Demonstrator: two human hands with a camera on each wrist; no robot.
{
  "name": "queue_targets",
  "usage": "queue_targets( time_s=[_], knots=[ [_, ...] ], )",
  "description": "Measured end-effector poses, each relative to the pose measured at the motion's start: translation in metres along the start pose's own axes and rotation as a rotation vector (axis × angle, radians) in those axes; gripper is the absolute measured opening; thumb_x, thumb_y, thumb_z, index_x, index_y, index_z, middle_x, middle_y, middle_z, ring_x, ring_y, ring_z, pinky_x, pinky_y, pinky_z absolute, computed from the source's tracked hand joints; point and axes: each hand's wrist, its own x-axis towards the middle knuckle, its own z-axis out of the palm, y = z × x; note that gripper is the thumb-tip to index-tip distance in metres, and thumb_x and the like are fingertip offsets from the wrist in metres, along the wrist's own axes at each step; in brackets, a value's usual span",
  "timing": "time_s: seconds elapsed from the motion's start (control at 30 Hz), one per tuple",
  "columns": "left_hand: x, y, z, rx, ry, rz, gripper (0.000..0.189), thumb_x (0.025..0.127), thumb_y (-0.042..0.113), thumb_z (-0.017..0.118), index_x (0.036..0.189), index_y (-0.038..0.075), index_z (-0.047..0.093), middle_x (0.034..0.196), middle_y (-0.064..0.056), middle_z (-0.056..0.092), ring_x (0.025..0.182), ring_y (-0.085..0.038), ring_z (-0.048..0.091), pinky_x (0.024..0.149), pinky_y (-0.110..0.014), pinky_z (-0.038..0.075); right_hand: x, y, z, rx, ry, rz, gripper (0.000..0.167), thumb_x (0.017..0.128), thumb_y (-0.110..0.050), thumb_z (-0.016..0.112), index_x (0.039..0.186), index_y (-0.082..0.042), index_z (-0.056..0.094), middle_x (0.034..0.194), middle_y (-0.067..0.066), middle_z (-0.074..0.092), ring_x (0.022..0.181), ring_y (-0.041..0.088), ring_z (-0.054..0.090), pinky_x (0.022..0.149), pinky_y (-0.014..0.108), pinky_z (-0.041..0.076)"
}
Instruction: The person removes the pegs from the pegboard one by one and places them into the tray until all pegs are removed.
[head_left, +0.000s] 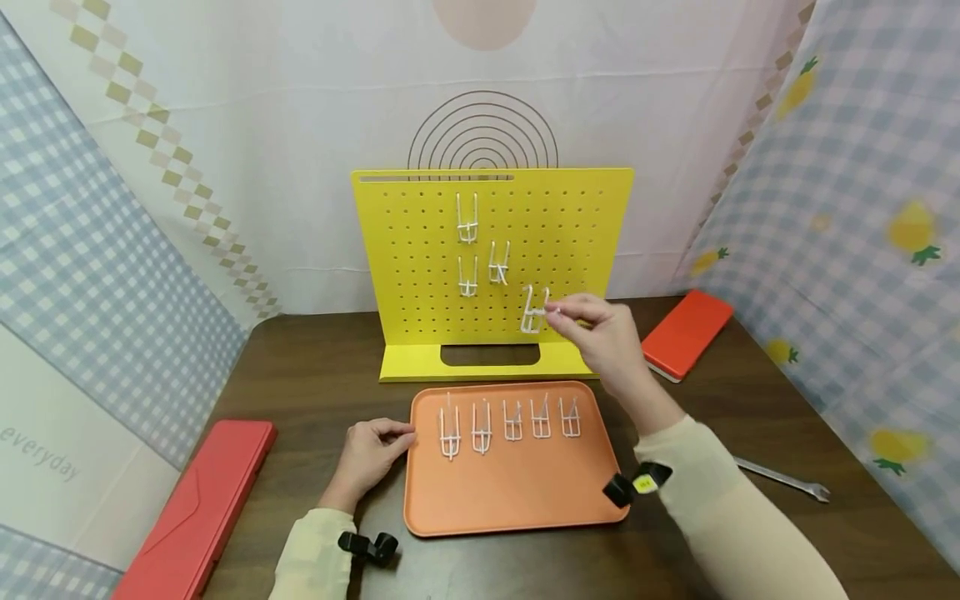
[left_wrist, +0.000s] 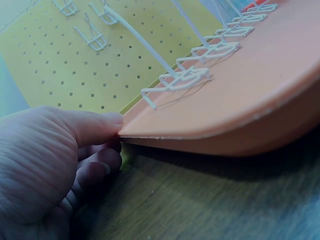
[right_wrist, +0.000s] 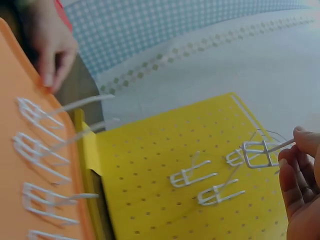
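Note:
My right hand (head_left: 611, 346) pinches the prong of a white wire pegboard hook (head_left: 528, 323) between thumb and fingers, in front of the lower right of a yellow pegboard (head_left: 412, 304). The same hook (right_wrist: 245, 156) shows its square wire frame in the right wrist view. At the orange tray (head_left: 517, 500), my left hand (head_left: 367, 457) holds the left rim; the left wrist view has the thumb on top and fingers curled below. Several more white hooks (head_left: 482, 429) lie in a row along the tray's far half, prongs pointing up. Three hooks (head_left: 467, 227) hang on the board.
A red case (head_left: 198, 500) lies at the left of the brown table (head_left: 315, 358). To the right are a red box (head_left: 686, 333) and a metal wrench (head_left: 787, 480), partly behind my right sleeve. Patterned cloth (head_left: 300, 167) hangs behind and at both sides.

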Motion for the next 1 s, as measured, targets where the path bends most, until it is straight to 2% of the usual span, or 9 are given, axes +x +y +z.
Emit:
queue_targets(
  time_s=[0.17, 0.33, 0.43, 0.53, 0.8, 1.0],
  knots=[
    [0.0, 0.001, 0.0, 0.002, -0.001, 0.005, 0.005, 0.083, 0.017, 0.077, 0.088, 0.015, 0.078, 0.084, 0.001, 0.072, 0.073, -0.01, 0.065, 0.062, -0.023, 0.052, -0.038, 0.012, 0.002, -0.007, -0.004, 0.061, 0.02, 0.087, -0.012, 0.072, 0.102, 0.0, 0.074, 0.104, 0.011, 0.07, 0.098, 0.016, 0.065, 0.076, 0.026, 0.055],
    [0.0, 0.002, -0.001, 0.011, 0.001, 0.01, 0.006, 0.083, 0.017, 0.077, 0.088, 0.015, 0.078, 0.085, 0.001, 0.072, 0.074, -0.01, 0.065, 0.063, -0.023, 0.052, -0.064, 0.015, 0.01, -0.011, -0.059, 0.089, 0.017, 0.088, -0.007, 0.07, 0.101, 0.002, 0.074, 0.101, 0.013, 0.072, 0.089, 0.011, 0.068, 0.073, 0.025, 0.055],
    [-0.001, 0.001, -0.002, 0.014, 0.001, 0.01, 0.006, 0.083, 0.016, 0.077, 0.088, 0.014, 0.078, 0.084, 0.001, 0.072, 0.073, -0.01, 0.065, 0.063, -0.023, 0.052, -0.074, 0.008, 0.02, 0.007, -0.106, 0.095, 0.015, 0.087, 0.001, 0.069, 0.099, 0.009, 0.071, 0.098, 0.019, 0.071, 0.084, 0.009, 0.068, 0.071, 0.025, 0.055],
    [-0.001, 0.001, -0.002, 0.011, 0.001, 0.01, 0.006, 0.083, 0.015, 0.077, 0.088, 0.014, 0.078, 0.084, 0.001, 0.072, 0.073, -0.01, 0.065, 0.062, -0.023, 0.052, -0.082, 0.011, 0.031, 0.023, -0.139, 0.112, 0.014, 0.086, 0.003, 0.068, 0.098, 0.009, 0.072, 0.096, 0.02, 0.071, 0.082, 0.009, 0.068, 0.069, 0.025, 0.055],
    [-0.001, 0.0, -0.001, 0.01, 0.003, 0.01, 0.006, 0.082, 0.015, 0.077, 0.088, 0.014, 0.078, 0.084, 0.001, 0.072, 0.072, -0.01, 0.064, 0.061, -0.023, 0.052, -0.101, 0.046, 0.057, 0.076, -0.282, 0.182, 0.015, 0.088, -0.007, 0.07, 0.099, 0.002, 0.074, 0.096, 0.014, 0.072, 0.082, 0.016, 0.069, 0.067, 0.027, 0.055],
    [0.002, 0.0, 0.0, 0.025, 0.014, 0.023, 0.005, 0.082, 0.017, 0.078, 0.087, 0.016, 0.078, 0.084, 0.002, 0.071, 0.073, -0.01, 0.065, 0.062, -0.023, 0.052, -0.111, 0.059, 0.073, 0.149, -0.378, 0.174, 0.02, 0.088, -0.012, 0.07, 0.101, 0.003, 0.074, 0.098, 0.016, 0.072, 0.087, 0.021, 0.069, 0.068, 0.029, 0.056]
  ],
)
